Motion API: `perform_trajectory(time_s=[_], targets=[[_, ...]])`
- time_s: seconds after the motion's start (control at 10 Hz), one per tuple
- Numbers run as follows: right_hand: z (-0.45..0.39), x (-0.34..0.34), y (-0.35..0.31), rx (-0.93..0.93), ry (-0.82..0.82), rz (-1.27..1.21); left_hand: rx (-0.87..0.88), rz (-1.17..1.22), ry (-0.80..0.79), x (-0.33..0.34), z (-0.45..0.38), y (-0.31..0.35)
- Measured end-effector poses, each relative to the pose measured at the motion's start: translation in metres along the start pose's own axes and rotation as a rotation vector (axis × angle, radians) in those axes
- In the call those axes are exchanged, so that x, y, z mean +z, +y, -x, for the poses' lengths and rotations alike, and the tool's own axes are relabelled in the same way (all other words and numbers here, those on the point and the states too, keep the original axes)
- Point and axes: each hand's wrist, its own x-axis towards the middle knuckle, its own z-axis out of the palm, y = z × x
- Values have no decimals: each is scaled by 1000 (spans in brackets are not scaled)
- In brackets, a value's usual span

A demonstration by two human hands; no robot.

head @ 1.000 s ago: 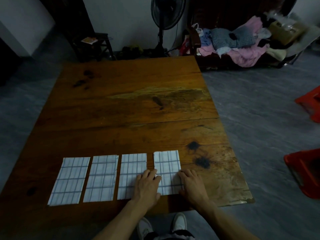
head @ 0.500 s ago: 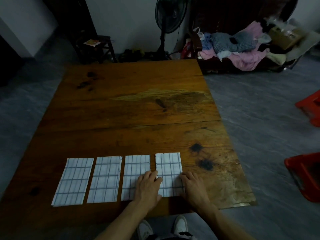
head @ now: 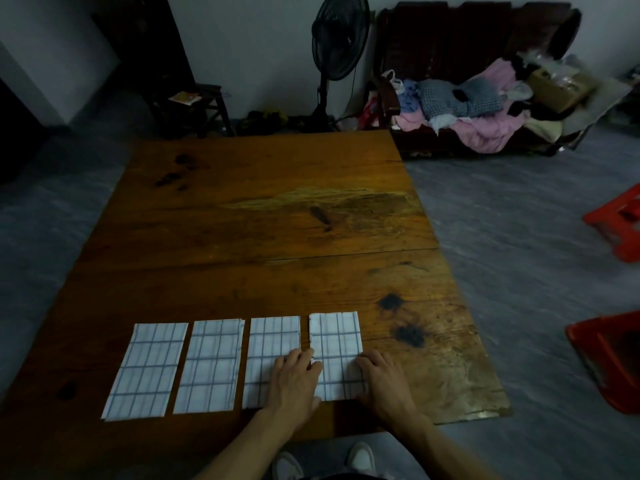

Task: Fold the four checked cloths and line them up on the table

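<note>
Resting flat on the wooden tabletop (head: 263, 216), 4 folded checked cloths lie in 1 row along the near edge, side by side with narrow gaps of bare wood between them.

1. Cloth 1 (head: 145, 370) is the leftmost, set slightly askew, its near end angled to the left.
2. Cloth 2 (head: 209, 365) lies just beside it.
3. Cloth 3 (head: 268, 348) lies next in the row. Its near right corner is covered by the left hand (head: 294, 382).
4. Cloth 4 (head: 337, 348) is the rightmost, sitting a little farther from the near edge than the others.

Hand state:
- Left hand: palm down, fingers extended and relaxed, not gripping. It spans the gap between cloth 3 and cloth 4, with fingertips touching the left edge of cloth 4.
- Right hand (head: 384, 382): palm down, fingers extended, not gripping. It rests on the tabletop at the near right edge of cloth 4, fingertips on that edge.

Surroundings: 2 dark knots (head: 401, 318) mark the wood just right of cloth 4. Beyond the far edge stand a pedestal fan (head: 337, 39), a dark stool (head: 194, 105), and a bench (head: 450, 46) piled with clothes (head: 478, 109). Red plastic stools (head: 613, 362) stand on the floor at right. The person's shoes (head: 360, 457) are visible below the near edge.
</note>
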Motion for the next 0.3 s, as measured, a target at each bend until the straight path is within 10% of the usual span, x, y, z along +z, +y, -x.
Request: perform_trajectory(time_s=[0.3], targets=[[-9, -19, 2, 34, -28, -68, 31, 28, 12, -18, -7, -7]])
